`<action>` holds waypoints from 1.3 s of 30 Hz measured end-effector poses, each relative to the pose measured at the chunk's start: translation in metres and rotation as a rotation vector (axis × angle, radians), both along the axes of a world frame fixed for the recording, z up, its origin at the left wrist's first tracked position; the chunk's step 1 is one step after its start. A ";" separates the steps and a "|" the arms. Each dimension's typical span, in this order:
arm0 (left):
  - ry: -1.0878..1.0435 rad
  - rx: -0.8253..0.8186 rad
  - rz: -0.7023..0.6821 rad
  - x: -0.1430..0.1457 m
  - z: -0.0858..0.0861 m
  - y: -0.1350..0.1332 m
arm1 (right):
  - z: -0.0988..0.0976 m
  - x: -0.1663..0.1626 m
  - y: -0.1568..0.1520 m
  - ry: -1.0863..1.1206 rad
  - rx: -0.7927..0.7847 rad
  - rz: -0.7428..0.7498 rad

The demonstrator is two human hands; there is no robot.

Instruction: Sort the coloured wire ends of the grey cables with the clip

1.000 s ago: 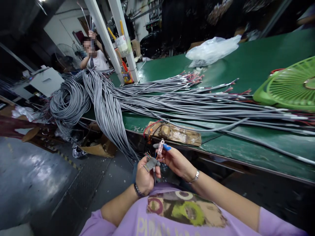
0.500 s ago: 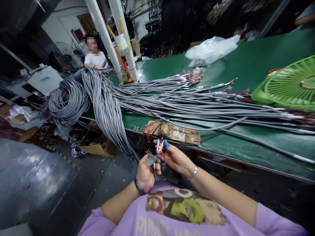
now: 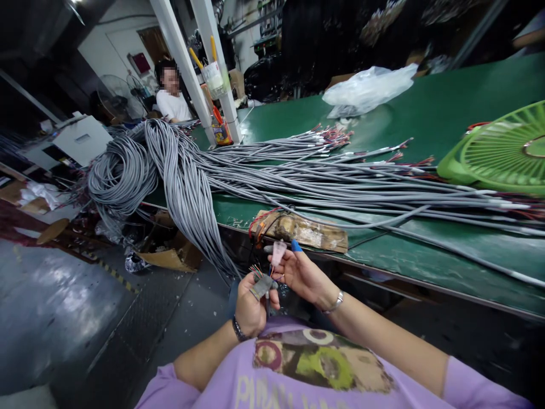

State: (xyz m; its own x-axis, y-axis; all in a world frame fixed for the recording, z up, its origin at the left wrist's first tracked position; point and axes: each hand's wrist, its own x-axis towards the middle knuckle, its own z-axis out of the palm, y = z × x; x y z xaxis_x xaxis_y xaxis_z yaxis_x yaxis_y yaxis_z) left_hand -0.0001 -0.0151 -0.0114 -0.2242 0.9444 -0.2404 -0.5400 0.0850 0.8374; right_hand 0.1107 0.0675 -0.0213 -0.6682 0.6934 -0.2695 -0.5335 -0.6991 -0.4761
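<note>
My left hand (image 3: 250, 307) is closed around the end of a grey cable (image 3: 261, 286), whose thin coloured wires fan out above my thumb. My right hand (image 3: 303, 272) pinches a small pinkish clip-like tool (image 3: 278, 252) just above those wires; its forefinger wears a blue tip cover (image 3: 296, 246). Both hands are held close together in front of my lilac shirt, below the bench edge.
A long green bench (image 3: 426, 108) carries a thick spread of grey cables (image 3: 306, 176) that spill over its left end into coils (image 3: 121, 173). A taped wooden block (image 3: 304, 230) sits at the near edge, a green fan (image 3: 500, 150) at right, a plastic bag (image 3: 368, 85) behind. Another person (image 3: 172, 96) sits at the far end.
My hands have stayed nearly in place, the right hand turning the pinkish tool slightly. The person at the far end has lowered a raised arm and now sits upright.
</note>
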 end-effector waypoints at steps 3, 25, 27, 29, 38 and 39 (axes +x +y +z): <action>0.135 0.086 0.032 -0.004 -0.002 -0.003 | 0.001 -0.001 0.001 -0.028 0.026 -0.029; 0.950 0.289 0.010 -0.017 -0.007 0.004 | -0.001 -0.015 0.005 -0.057 0.025 -0.180; 0.952 0.285 0.005 -0.017 -0.008 0.004 | 0.000 -0.017 0.005 -0.063 0.026 -0.212; 0.953 0.281 -0.003 -0.017 -0.008 0.004 | -0.001 -0.018 0.005 -0.071 0.029 -0.227; 0.936 0.294 0.022 -0.023 -0.008 -0.003 | -0.003 -0.010 0.001 -0.045 0.021 -0.077; 0.947 0.298 0.040 -0.025 -0.006 -0.003 | -0.002 -0.009 0.000 -0.046 0.036 -0.050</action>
State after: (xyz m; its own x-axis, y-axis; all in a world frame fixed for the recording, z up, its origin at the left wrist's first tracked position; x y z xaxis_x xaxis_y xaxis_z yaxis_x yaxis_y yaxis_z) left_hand -0.0249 -0.0183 -0.0174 -0.2335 0.9248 0.3005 0.3649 -0.2031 0.9086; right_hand 0.1013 0.0679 -0.0233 -0.6196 0.7357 -0.2736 -0.5445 -0.6540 -0.5251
